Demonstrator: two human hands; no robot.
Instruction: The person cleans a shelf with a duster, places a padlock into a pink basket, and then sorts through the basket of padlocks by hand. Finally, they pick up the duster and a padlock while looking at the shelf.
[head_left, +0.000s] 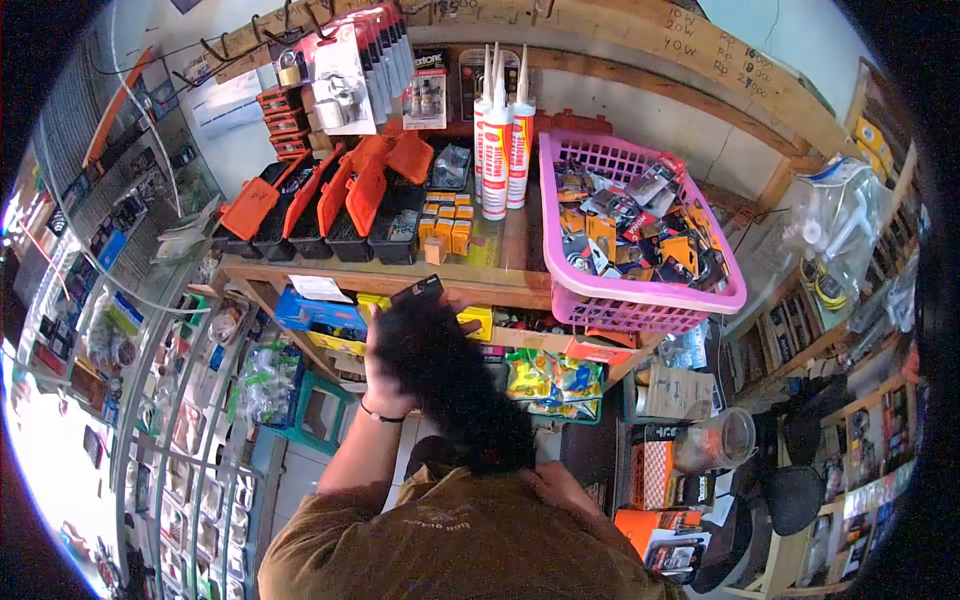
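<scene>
My left hand [386,382], with a dark band at the wrist, is raised in front of the wooden bench. Above its fingers shows a black flat object [418,291] with a small pale mark; fingertips appear on its right side. A black fuzzy mass [450,385] covers most of the palm and stretches down to my brown shirt [470,535]. Low and close to my body, my right hand [562,487] rests beside the lower end of this mass, its fingers mostly hidden.
On the bench [480,277] stand black bins with orange lids [366,190], small yellow boxes [446,225], silicone sealant tubes [497,160] and a pink basket [645,300] of packaged goods. Yellow packets [550,380] lie below. Metal racks [190,430] flank the left, a clear tub [722,440] the right.
</scene>
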